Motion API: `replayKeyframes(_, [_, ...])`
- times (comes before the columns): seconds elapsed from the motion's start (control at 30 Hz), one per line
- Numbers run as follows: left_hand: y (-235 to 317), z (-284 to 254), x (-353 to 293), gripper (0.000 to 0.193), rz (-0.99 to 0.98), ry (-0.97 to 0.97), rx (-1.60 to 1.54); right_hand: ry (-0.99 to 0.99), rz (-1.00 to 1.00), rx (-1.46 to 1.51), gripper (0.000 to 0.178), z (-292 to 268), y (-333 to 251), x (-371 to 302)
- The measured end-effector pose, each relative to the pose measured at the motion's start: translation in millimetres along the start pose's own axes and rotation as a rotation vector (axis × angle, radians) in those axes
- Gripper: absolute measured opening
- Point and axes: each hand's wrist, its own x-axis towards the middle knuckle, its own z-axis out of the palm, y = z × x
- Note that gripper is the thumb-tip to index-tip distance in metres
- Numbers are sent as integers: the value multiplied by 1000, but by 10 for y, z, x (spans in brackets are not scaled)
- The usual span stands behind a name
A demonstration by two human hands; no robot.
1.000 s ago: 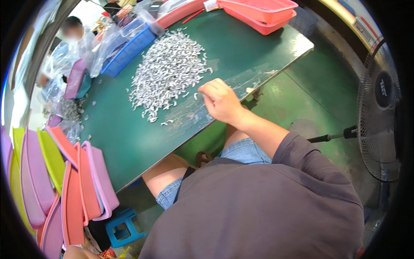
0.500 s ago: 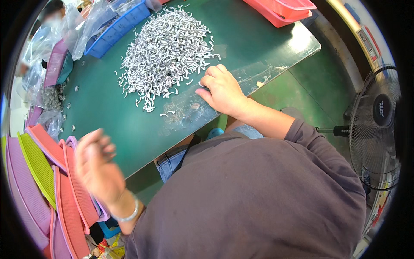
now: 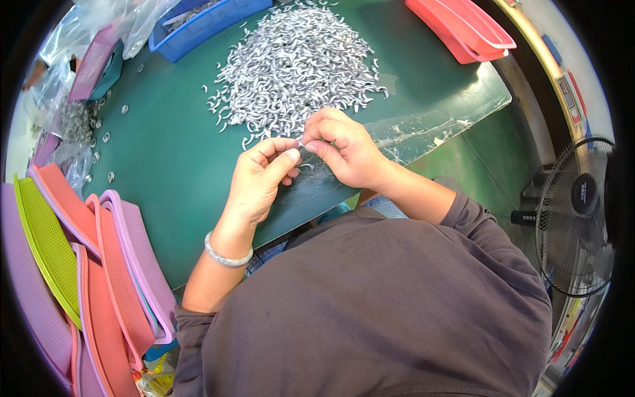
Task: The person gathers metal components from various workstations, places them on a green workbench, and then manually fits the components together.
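A large heap of small curved silvery metal pieces (image 3: 297, 63) is spread on the green table (image 3: 165, 145). At its near edge my two hands meet, fingertip to fingertip. My left hand (image 3: 258, 177), with a pale bangle (image 3: 228, 255) at the wrist, pinches between thumb and forefinger. From the other side my right hand (image 3: 345, 151) is closed in a pinch too. A small silvery piece (image 3: 301, 143) shows between the fingertips of both hands; its exact shape is mostly covered. A loose curved piece lies on the table just below the hands.
Stacked pink, purple and green plastic baskets (image 3: 49, 255) stand at the left. Beyond the heap are a blue bin (image 3: 205, 30) and a red tray (image 3: 463, 30). Small rings (image 3: 106, 137) lie along the table's left side near clear bags. A black fan (image 3: 575, 212) stands at right.
My left hand has come from beside the baskets, right and up, to meet my right hand. The view has shifted slightly, and a small piece now sits between both hands' fingertips.
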Motion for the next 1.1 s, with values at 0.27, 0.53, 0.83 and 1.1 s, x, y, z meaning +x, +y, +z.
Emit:
replayKeyframes(0.27, [-122,-166,-43,12,101,135,20,-45,137,153,8,240,-48,88])
replayKeyframes(0.53, [-160,-119,-73,14,232,207,-41,-101,385,332,16,141,-106,18])
replayKeyframes(0.83, [-229,-97,-95,13,586,227,320,-77,387,352,9,95,-172,-5])
replayKeyframes(1.1, [-235,-65,-124,12,552,211,314,-98,422,364,11,81,-165,-61])
